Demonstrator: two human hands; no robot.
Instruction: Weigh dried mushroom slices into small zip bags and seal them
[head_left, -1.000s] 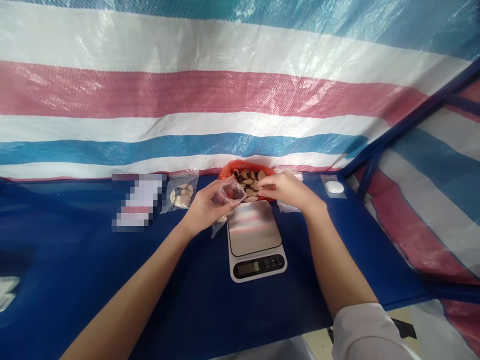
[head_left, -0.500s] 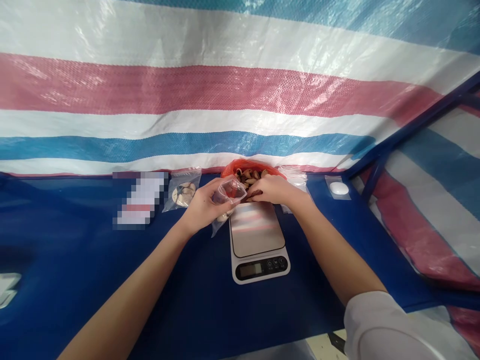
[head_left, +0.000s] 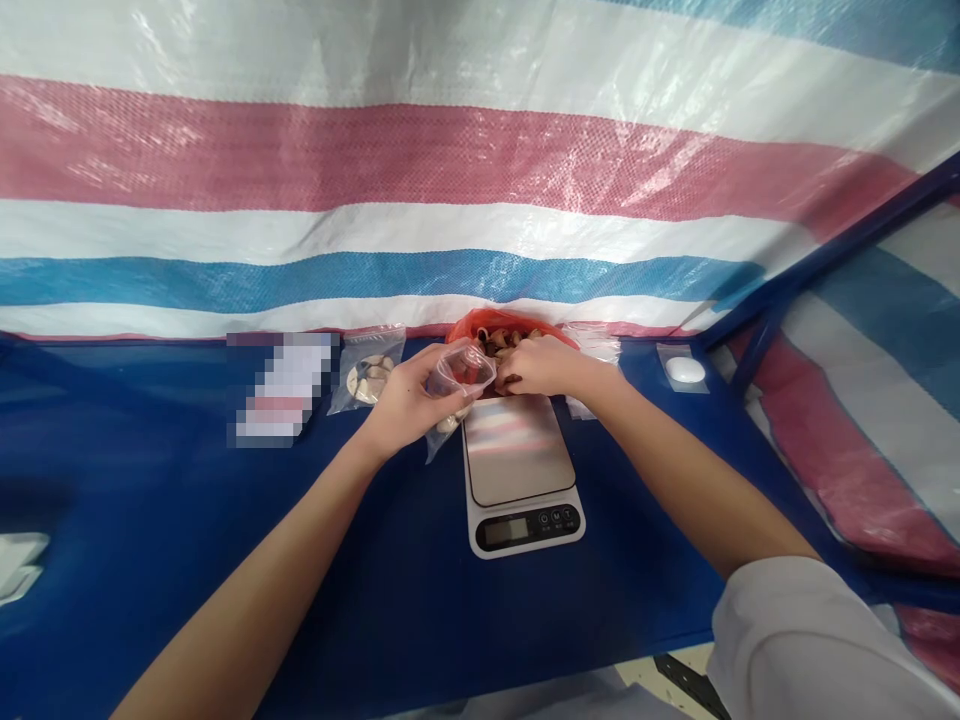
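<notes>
My left hand (head_left: 409, 400) is closed on a clear zip bag (head_left: 442, 440), holding its mouth spread between thumb and fingers. Pale pieces lie in the bottom of that bag. My right hand (head_left: 544, 366) is at the front of a red plastic bag (head_left: 469, 322) full of brown, curled, dried-looking pieces (head_left: 499, 343). Its fingers are curled in, with a dark brown piece showing at the fingertips; exactly how much they grip is partly hidden. Right in front of both hands is a white kitchen scale (head_left: 525, 480) with nothing on its plate.
Left of my left hand lies another zip bag (head_left: 367, 378) with pale slices. Farther left is a blurred-out rectangular item (head_left: 289, 390). Flat clear bags (head_left: 592, 345) lie behind my right forearm, and a small bag with a white oval (head_left: 684, 370) is at the right. Striped sheeting (head_left: 420, 160) rises behind the blue table (head_left: 390, 600).
My right hand's fingers have curled in more at the red bag and lie slightly closer to the zip bag. My left hand keeps its hold. The whole view has shifted a little.
</notes>
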